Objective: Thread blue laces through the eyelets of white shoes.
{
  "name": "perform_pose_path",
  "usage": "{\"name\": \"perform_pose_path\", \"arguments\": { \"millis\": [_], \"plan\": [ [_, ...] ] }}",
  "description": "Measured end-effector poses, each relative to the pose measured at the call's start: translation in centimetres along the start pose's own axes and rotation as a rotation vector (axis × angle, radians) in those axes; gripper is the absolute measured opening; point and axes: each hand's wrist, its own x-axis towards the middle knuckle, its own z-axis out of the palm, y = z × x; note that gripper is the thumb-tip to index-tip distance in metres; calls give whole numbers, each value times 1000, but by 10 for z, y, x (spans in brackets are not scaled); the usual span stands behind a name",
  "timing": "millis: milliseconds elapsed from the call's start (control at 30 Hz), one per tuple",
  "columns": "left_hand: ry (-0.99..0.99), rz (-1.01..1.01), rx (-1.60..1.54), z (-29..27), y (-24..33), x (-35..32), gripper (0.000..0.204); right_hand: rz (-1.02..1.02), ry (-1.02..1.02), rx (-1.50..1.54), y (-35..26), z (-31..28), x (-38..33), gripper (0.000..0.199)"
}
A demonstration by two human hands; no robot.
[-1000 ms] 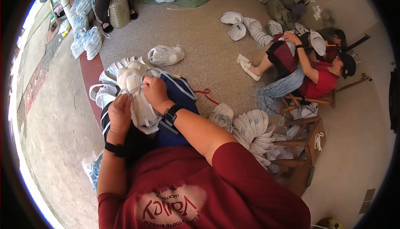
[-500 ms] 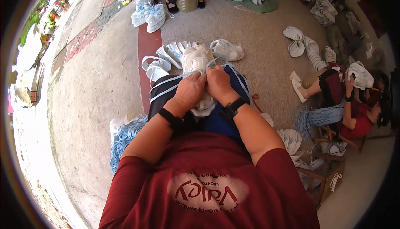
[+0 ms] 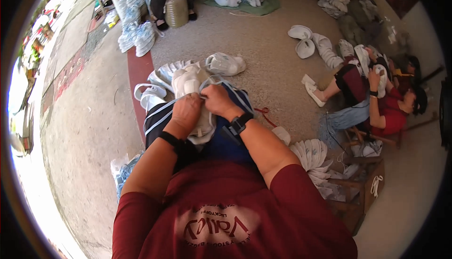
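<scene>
On my lap lies a white sneaker [image 3: 186, 81], its toe pointing away from me and its middle covered by my hands. A long pale blue shoelace [image 3: 157, 118] runs in loose loops across my thighs on both sides. My left hand [image 3: 187, 113] pinches the lace over the shoe's eyelets. Right beside it, my right hand [image 3: 218, 100] is closed on the lace too, its fingertips almost meeting the left ones. The exact eyelet between the fingers is hidden.
Beyond my knees stand a row of white shoes [image 3: 165, 73] and a single sneaker [image 3: 225, 64]. Blue laces [image 3: 126, 172] hang at my left. Stacked shoe parts [image 3: 310, 154] and a wooden stool [image 3: 362, 183] are at my right. A co-worker [image 3: 391, 113] handles a shoe further right.
The whole view has shifted, so the scene sits further left. My hands stay together on the lace over the sneaker. The co-worker at right has lowered the shoe from head height.
</scene>
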Motion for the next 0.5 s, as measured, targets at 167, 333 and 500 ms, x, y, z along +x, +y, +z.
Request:
{"name": "perform_pose_path", "arguments": {
  "millis": [167,333,500],
  "plan": [
    [-61,-101,71,-16,6,-1,13,-20,0,16,-6,8,2,4],
    [-97,21,77,-21,15,15,15,75,-33,115,6,-8,7,9],
    [-78,362,-52,-45,24,-32,10,86,69,255,14,-2,-2,7]
  ]
}}
